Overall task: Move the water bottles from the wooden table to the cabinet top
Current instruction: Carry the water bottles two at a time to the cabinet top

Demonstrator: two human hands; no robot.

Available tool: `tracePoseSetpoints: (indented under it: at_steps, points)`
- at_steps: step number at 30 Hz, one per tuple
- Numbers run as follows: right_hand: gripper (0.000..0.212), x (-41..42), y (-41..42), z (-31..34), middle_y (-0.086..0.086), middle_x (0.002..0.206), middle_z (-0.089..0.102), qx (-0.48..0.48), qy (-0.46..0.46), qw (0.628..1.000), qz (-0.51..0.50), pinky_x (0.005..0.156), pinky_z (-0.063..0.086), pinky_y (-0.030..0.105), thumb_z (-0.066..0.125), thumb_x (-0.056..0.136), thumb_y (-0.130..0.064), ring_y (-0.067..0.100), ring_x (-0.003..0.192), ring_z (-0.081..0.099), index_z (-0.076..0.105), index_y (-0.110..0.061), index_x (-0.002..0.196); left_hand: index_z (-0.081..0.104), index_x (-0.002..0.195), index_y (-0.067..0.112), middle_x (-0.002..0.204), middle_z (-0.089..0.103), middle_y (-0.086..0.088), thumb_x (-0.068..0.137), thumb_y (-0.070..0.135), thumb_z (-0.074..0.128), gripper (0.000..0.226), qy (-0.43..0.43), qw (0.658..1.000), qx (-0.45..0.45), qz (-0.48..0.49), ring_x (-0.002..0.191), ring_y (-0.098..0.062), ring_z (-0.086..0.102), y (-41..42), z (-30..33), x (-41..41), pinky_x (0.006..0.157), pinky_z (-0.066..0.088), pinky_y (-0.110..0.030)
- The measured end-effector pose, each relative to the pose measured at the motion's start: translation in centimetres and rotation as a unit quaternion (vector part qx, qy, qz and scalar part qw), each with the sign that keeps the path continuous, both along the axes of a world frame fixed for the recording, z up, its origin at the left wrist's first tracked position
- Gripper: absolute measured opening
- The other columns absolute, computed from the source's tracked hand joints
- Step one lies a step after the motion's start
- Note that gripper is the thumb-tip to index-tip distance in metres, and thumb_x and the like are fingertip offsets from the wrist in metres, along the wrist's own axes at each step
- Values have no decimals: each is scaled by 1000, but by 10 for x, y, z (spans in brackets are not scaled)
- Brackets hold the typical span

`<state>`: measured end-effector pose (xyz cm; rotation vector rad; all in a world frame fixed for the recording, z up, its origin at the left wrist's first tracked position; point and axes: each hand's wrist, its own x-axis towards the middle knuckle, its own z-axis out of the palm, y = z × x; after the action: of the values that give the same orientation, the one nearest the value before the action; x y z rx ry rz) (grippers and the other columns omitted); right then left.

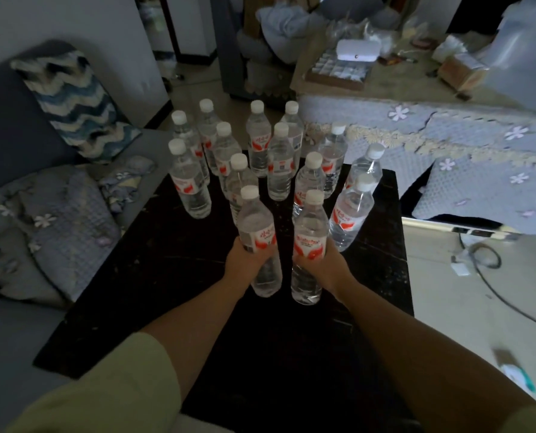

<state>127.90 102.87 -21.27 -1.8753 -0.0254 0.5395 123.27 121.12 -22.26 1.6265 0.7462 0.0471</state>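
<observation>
Each hand grips 1 bottle at its label: left hand (244,259), right hand (329,260). About 12 more bottles (279,160) stand on the dark table (382,276); most work remains.

Dim room | daylight glares far right | table (173,276) near-black | edges bend, blur | bottles (279,160) fairly sharp
</observation>
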Motion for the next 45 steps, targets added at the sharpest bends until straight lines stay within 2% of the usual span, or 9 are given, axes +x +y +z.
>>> tracePoseSetpoints:
  at_steps: [5, 15, 18, 22, 27, 31, 35, 38, 45]
  points:
    - [66, -24, -20, 11, -5, 118, 62, 8, -11, 1000, 13, 82, 46, 25, 80, 74, -26, 14, 108, 60, 45, -23, 130, 56, 123, 15, 116, 66, -4, 65, 38, 84, 69, 20, 999, -16, -34, 103, -21, 65, -13, 7, -29, 95, 51, -42]
    - [66, -62, -68, 13, -3, 108, 63, -30, -2, 999, -19, 66, 46, 20, 82, 72, -32, 10, 92, 61, 43, -23, 124, 55, 110, 26, 97, 63, 12, 62, 41, 85, 58, 34, 987, 55, -146, 84, 0, 59, -49, 15, -59, 71, 44, -21]
    - [68, -68, -88, 17, -3, 104, 64, -59, -10, 996, -70, 76, 51, 28, 83, 70, -34, 14, 93, 63, 45, -20, 125, 60, 99, 30, 85, 67, 15, 63, 44, 83, 45, 5, 972, 76, -223, 78, 1, 62, -56, 28, -46, 64, 42, -17]
    - [63, -84, -115, 28, 5, 109, 68, -86, -26, 984, -151, 92, 54, 44, 81, 72, -33, 23, 99, 66, 52, -13, 124, 67, 91, 29, 84, 74, 7, 68, 39, 81, 29, -36, 931, 88, -352, 78, -4, 70, -73, 42, -29, 75, 51, -25]
    - [62, -131, -138, 38, 13, 112, 67, -80, -14, 955, -285, 93, 53, 47, 81, 74, -31, 29, 101, 66, 53, -8, 123, 59, 114, 21, 102, 71, 1, 70, 38, 80, 52, -38, 885, 76, -459, 95, -14, 68, -99, 50, -24, 92, 52, -36]
    - [60, -184, -155, 41, 10, 111, 67, -71, -5, 927, -368, 96, 52, 47, 81, 73, -32, 27, 102, 65, 55, -10, 123, 56, 115, 20, 103, 69, 2, 68, 44, 79, 58, -27, 847, 103, -521, 94, -14, 66, -129, 51, -38, 91, 52, -37]
    - [58, -247, -177, 49, 8, 110, 68, -63, -6, 895, -442, 96, 52, 45, 81, 73, -27, 24, 101, 65, 55, -12, 122, 56, 109, 21, 97, 67, 7, 65, 45, 81, 56, -50, 799, 124, -586, 90, -10, 65, -175, 57, -61, 79, 50, -25]
    - [53, -299, -198, 55, 5, 105, 69, -67, -8, 867, -494, 88, 53, 35, 81, 74, -25, 20, 96, 66, 59, -13, 120, 56, 108, 24, 98, 67, 7, 64, 42, 82, 55, -52, 771, 113, -625, 91, -13, 66, -217, 60, -89, 86, 54, -34]
    - [52, -444, -257, 73, 5, 107, 69, -80, -10, 785, -614, 94, 52, 44, 81, 73, -27, 25, 101, 66, 58, -15, 118, 57, 112, 23, 104, 67, 5, 65, 47, 80, 58, -101, 691, 112, -707, 96, -16, 64, -331, 78, -185, 84, 51, -31]
